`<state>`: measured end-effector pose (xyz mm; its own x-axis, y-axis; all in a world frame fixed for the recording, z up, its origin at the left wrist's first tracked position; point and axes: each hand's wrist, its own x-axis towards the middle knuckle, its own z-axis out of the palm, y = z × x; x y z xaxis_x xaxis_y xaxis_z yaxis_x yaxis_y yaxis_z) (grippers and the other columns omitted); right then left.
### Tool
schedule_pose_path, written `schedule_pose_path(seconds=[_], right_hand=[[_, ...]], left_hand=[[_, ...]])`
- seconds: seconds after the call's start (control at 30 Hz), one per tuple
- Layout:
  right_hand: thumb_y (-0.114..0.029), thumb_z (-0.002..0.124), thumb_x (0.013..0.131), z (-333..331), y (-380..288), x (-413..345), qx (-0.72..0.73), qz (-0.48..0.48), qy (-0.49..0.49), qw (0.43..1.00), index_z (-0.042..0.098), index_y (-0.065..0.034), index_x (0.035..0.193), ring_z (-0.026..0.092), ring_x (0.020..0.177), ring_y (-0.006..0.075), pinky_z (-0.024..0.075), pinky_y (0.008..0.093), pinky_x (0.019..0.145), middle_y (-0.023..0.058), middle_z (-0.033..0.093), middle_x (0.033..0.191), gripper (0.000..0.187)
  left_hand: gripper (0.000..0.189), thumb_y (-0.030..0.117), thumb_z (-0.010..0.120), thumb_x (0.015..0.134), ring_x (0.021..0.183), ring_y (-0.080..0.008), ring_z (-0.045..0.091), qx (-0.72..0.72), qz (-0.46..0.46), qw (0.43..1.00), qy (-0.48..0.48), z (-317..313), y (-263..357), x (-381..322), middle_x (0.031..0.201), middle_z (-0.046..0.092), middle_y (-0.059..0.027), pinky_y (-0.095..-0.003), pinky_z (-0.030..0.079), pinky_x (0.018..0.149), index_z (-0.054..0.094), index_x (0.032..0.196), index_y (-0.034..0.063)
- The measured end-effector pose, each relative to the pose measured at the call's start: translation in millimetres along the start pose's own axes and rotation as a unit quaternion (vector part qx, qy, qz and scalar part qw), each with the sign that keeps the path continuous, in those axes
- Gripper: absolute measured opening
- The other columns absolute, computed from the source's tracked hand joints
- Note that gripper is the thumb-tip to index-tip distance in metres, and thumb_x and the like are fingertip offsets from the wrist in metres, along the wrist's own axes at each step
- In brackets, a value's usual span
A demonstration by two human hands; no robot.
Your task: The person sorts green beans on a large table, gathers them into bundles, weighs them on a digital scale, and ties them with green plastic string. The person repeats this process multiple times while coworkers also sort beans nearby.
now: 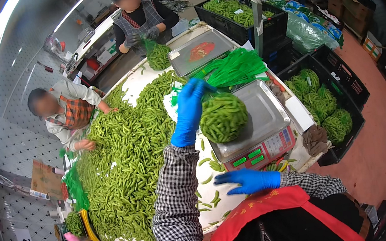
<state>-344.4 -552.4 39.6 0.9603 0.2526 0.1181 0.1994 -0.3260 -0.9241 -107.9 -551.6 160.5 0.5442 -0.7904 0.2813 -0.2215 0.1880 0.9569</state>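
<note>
My left hand [191, 108], in a blue glove, grips the gathered top of a green mesh bag of pea pods [224, 117]. The full bag hangs at the left part of a steel scale tray [264, 111]; whether it touches the tray I cannot tell. Below the tray, the red and white scale [260, 154] shows lit green displays. My right hand [247, 181], also blue-gloved, is spread over the white tabletop near loose pods, holding nothing. A large heap of green pods [129, 157] covers the table left of my left arm. Empty green mesh bags [235, 68] lie behind the scale.
A second steel tray [201, 52] stands at the far side. Black crates [344, 149] with filled bags are at the right, another [229, 36] behind. Three co-workers are around the table: one holds a filled mesh bag [159, 57], one reaches into the heap, one wears a pink glove.
</note>
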Motion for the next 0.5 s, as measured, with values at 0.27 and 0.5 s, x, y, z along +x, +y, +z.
schedule_pose_path(seconds=[0.27, 0.5], right_hand=[[-0.023, 0.063, 0.096, -29, -8, -42, 0.097, 0.111, 0.066, 0.987, 0.065, -0.0054, 0.123, 0.067, 0.103, 0.0228, 0.0519, 0.0348, 0.091, 0.0148, 0.069, 0.114, 0.033], [-0.005, 0.06, 0.095, -98, -58, -62, 0.121, 0.08, 0.259, 0.955, 0.066, -0.0017, 0.12, 0.066, 0.102, 0.0173, 0.0523, 0.0306, 0.092, 0.0109, 0.07, 0.109, 0.026]], left_hand=[[0.017, 0.014, 0.071, 0.087, 0.131, -0.0306, 0.049, 0.163, -0.046, 0.979, -0.113, -2, -17, -46, 0.139, 0.053, -0.0189, -0.039, 0.041, 0.105, 0.07, 0.102, 0.0046], [0.033, 0.029, 0.072, 0.089, 0.112, -0.0302, 0.059, 0.206, -0.023, 0.974, -0.093, 9, -4, -65, 0.127, 0.059, -0.0187, -0.037, 0.047, 0.093, 0.068, 0.103, -0.0004]])
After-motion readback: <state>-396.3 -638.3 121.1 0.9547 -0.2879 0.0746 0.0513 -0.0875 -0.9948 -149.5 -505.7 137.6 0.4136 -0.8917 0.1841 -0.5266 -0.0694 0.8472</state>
